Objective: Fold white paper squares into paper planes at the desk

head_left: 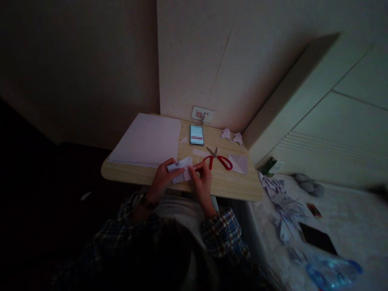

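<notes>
A partly folded piece of white paper (pixel 181 166) is held between my two hands over the front edge of the small table. My left hand (pixel 165 176) grips its left side, with the thumb lying across the front. On the right side, my right hand (pixel 200 174) pinches the paper's edge between thumb and fingers. Just beyond that hand, red-handled scissors (pixel 223 161) lie with their blades spread. To their right is a creased square of paper (pixel 239 163). Two small folded paper figures (pixel 232 136) sit at the back right of the table.
A stack of white sheets (pixel 148 139) covers the left of the wooden table (pixel 239 188). A lit phone (pixel 197 135) lies near the wall socket (pixel 202 113), with paper scraps around it. On the bed at right are folded papers (pixel 285 202), a dark tablet-like object (pixel 318 237) and blue plastic (pixel 333 273).
</notes>
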Demonstrator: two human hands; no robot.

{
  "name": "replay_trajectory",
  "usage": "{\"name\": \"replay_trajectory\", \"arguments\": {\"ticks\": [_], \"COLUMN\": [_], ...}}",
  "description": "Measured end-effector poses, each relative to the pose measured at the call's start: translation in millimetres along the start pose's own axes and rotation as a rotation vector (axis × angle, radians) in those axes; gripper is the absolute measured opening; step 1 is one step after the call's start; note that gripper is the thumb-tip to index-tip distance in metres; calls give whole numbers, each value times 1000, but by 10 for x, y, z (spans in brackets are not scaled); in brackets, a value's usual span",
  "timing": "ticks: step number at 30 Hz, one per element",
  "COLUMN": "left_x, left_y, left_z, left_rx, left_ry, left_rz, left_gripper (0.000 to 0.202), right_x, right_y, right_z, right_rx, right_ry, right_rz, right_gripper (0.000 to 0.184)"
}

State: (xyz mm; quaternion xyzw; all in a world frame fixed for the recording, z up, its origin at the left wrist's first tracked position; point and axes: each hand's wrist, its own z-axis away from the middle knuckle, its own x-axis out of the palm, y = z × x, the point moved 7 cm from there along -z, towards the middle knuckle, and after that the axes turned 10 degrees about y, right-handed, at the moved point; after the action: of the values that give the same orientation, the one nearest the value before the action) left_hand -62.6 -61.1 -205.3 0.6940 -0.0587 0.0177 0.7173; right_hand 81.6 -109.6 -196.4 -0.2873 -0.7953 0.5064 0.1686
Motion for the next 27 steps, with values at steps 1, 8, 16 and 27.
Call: {"name": "replay_trajectory", "arguments": {"ticks": [1, 8, 16, 27], "left_x": [1, 1, -17, -26], "left_y": [6, -3, -9, 57], "left_z": [5, -27, -49, 0], "left_rx": [-3, -14, -75, -23], "left_ry": [-3, -66, -44, 1], "left_rz": [5, -5, -29, 44], "left_gripper": [37, 38, 50, 41], "right_x": [2, -15, 4, 107], "right_y": [1, 18, -55, 25], "right_z": [2, 1, 10, 4], "right_rx": [-5, 2, -26, 71], "right_ry": [-4, -7, -42, -148], "right_rz": [-2, 6, 10, -56], "right_gripper": [18, 19, 19, 18]}}
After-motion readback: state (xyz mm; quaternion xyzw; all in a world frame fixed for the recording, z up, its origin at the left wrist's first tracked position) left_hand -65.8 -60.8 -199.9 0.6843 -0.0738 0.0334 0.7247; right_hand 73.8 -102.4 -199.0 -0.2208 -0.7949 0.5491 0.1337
